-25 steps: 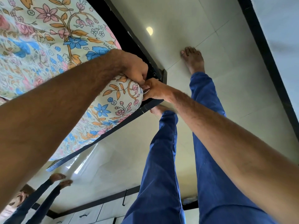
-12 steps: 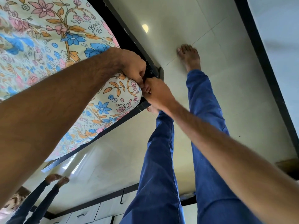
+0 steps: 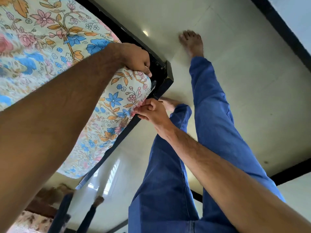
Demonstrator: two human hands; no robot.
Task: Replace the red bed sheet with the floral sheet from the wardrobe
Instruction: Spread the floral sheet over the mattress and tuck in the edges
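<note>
Now both hands: left hand [image 3: 137, 60], right hand [image 3: 151, 111] grip floral sheet [image 3: 116, 98] corner

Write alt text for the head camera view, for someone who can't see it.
Two bare hands fit a floral sheet over a mattress corner: the left hand grips the corner from above, the right hand pinches the sheet's edge by the black bed frame.

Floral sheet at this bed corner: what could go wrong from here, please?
1. The right hand pinches only a small bunch of the floral sheet; that grip may slip, and the tuck could come loose.
2. The left hand has its fingers between the mattress corner and the black bed frame, so they might get squeezed.
3. A hard pull could strain the cloth.
</note>
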